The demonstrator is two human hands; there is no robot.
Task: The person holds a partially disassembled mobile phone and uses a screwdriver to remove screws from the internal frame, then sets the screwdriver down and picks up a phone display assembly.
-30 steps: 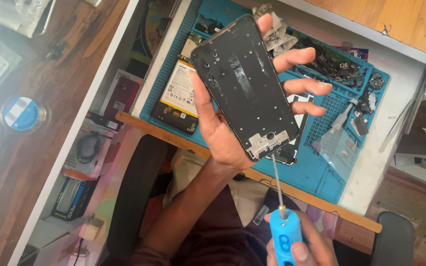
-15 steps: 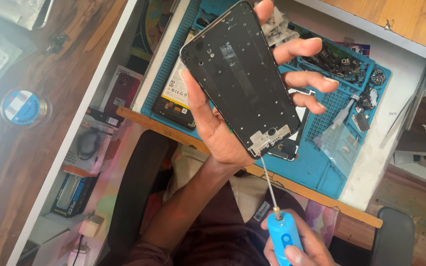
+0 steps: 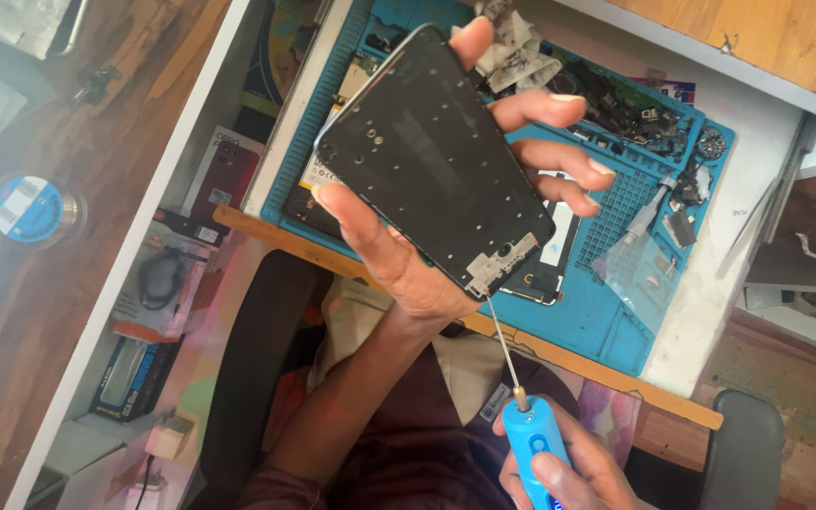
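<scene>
Overhead, one opened phone frame point(image 3: 436, 161), dark and dotted with screw holes, lies gripped in the left hand point(image 3: 399, 255), thumb on one edge, fingers on the other. One blue electric screwdriver point(image 3: 538, 453) is clasped in the right hand point(image 3: 569, 472), its thin bit touching the frame's lower corner. Beneath sits one blue repair mat point(image 3: 616, 312) on a white bench point(image 3: 748, 236); its tray compartments hold what seem to be small loose phone parts point(image 3: 635, 109).

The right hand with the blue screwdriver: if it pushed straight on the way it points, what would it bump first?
Most likely the phone frame. The right hand aims the blue screwdriver at its lower corner, which the left hand holds.
</scene>
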